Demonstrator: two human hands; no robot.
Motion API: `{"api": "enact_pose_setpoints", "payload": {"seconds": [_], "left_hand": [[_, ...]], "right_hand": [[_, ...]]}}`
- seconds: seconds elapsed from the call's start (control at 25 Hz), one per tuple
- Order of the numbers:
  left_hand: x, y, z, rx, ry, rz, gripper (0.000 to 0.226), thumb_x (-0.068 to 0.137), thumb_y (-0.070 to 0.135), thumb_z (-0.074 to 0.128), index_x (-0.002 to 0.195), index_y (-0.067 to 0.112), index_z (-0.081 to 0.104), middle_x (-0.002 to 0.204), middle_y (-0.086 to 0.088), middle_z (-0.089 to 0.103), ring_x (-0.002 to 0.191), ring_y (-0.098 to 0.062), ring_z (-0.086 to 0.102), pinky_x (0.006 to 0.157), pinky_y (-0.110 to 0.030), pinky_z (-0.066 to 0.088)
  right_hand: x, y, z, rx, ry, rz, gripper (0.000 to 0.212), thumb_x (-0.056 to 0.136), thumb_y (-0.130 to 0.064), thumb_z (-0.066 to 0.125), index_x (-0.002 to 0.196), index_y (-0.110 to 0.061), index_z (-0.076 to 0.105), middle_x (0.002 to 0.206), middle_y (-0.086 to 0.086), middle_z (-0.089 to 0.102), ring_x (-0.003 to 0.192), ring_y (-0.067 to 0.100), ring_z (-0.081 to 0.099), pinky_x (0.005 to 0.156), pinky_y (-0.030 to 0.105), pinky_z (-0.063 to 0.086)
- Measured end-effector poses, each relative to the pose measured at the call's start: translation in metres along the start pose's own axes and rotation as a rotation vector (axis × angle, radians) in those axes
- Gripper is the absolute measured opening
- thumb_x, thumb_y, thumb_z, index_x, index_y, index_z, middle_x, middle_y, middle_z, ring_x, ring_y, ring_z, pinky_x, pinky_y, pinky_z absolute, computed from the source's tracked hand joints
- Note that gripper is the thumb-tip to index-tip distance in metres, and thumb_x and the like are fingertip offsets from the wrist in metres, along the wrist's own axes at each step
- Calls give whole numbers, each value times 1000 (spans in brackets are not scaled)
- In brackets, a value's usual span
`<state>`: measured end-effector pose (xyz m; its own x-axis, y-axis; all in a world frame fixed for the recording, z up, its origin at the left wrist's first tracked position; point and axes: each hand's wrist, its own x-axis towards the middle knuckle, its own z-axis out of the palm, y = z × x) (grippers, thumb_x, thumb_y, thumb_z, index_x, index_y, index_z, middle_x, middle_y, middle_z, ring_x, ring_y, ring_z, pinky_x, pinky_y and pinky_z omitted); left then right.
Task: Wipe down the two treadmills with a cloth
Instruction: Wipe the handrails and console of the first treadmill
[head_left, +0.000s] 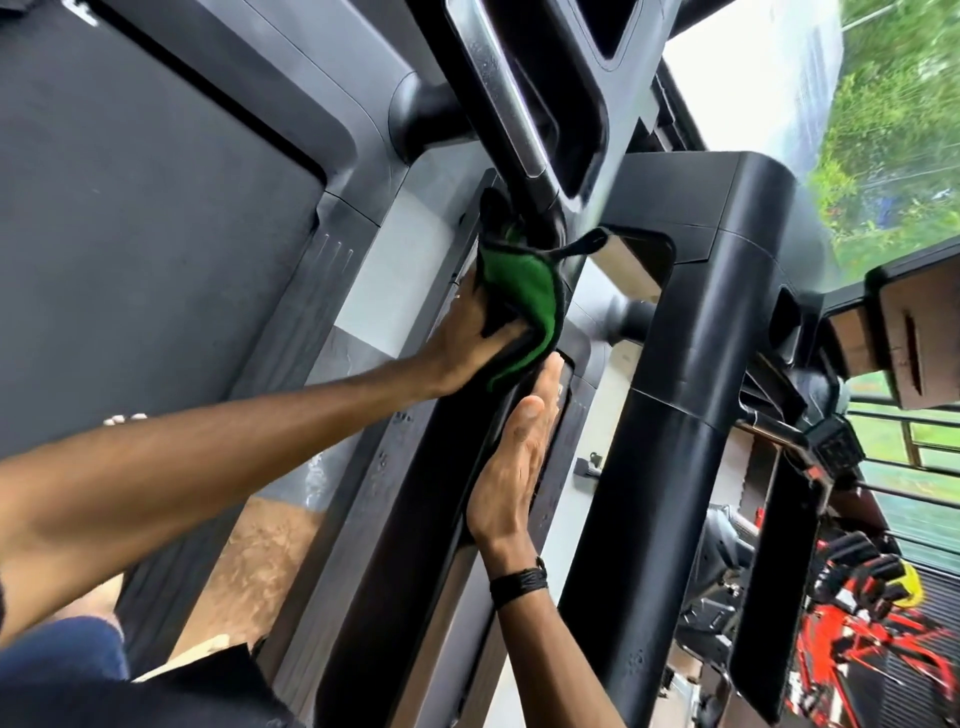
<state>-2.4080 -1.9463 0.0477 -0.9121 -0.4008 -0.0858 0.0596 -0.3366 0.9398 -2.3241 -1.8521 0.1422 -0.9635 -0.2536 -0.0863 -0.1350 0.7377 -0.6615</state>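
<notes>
From the head camera, tilted hard to one side, I see my left hand (457, 345) reaching out along a long bare forearm and gripping a green cloth (519, 306) with a dark border, fingers curled round the bunched fabric. The cloth is pressed against the black handrail (415, 493) of the nearer treadmill (332, 280), right where that rail meets the silver grip bar (511, 109) running up toward the console. One dark corner of the cloth sticks out to the side, just beside a black upright (691, 322).

My right hand (511, 462) lies flat along the same handrail, just below the cloth, fingers straight and together, palm against the rail's edge; it holds nothing. A dark braided band (519, 581) sits on that wrist. The two hands are near each other but apart, the fingertips of the right one almost at the cloth's lower fold.

The treadmill's dark belt (130, 218) fills the left of the frame, with its grey ribbed side rail (306, 312) between belt and handrail. Past the black upright, at the far right, I make out red and black equipment (857, 623), blurred, and green foliage (893, 156) through a window.
</notes>
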Motion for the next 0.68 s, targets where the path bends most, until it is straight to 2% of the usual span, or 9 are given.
{"api": "enact_pose_setpoints", "payload": {"seconds": [0.08,0.2,0.28,0.32,0.36,0.44,0.52,0.6,0.68], "left_hand": [[18,7,2,-59,-17,-12,72,78,66,62,136,28,42,140,-22,47,134,-31,45,117,-48,31],[56,21,1,-273,97,-109,80,69,58,75,128,8,55,124,-10,65,116,-18,62,110,-39,43],[55,31,3,-276,78,-81,66,68,51,72,122,16,56,115,-3,66,105,-3,63,104,-26,45],[44,37,0,-244,65,-80,59,70,51,69,119,21,57,114,0,65,103,2,62,103,-25,44],[36,30,0,-204,56,-85,58,72,53,68,120,22,56,116,1,65,106,2,61,106,-29,43],[7,22,-2,-102,34,-99,77,74,61,69,132,15,49,129,-5,58,122,-12,55,113,-42,39],[-19,6,2,35,-3,-96,90,71,69,70,138,16,42,136,-9,51,130,-22,49,113,-46,37],[-24,-1,7,57,-24,-132,94,65,72,75,136,20,44,135,-9,52,128,-25,51,109,-46,41],[-4,20,7,24,34,-235,100,54,77,79,132,21,51,132,-7,57,122,-24,57,106,-43,46]], "right_hand": [[-2,3,-1,-41,-17,-2,86,93,-74,7,159,-19,7,167,-12,1,151,-3,-5,125,46,-4],[-2,0,-2,-66,-42,29,86,92,-76,7,159,-22,5,167,-12,0,150,-3,-6,125,46,-4],[0,1,-2,-62,-36,33,85,92,-76,7,159,-25,4,167,-13,-2,151,-2,-6,125,47,-4],[1,-1,-1,-75,-45,38,85,92,-77,7,159,-26,3,167,-13,-3,151,-2,-7,125,46,-5],[0,-2,-1,-90,-44,32,85,91,-78,5,158,-26,2,166,-13,-3,151,-2,-8,125,45,-7],[-3,-1,-1,-108,-23,-19,86,91,-77,3,159,-23,2,166,-12,-3,151,-1,-9,124,43,-9],[-2,1,0,-93,-2,-28,87,92,-76,4,160,-21,4,167,-11,-1,151,-1,-9,124,42,-9],[-3,1,0,-58,20,38,93,88,-81,5,160,-22,3,167,-13,-2,149,-4,-13,124,42,-8],[-6,2,-1,-30,14,51,96,85,-85,5,160,-25,-2,166,-13,-4,147,-7,-14,124,40,-9]]}}
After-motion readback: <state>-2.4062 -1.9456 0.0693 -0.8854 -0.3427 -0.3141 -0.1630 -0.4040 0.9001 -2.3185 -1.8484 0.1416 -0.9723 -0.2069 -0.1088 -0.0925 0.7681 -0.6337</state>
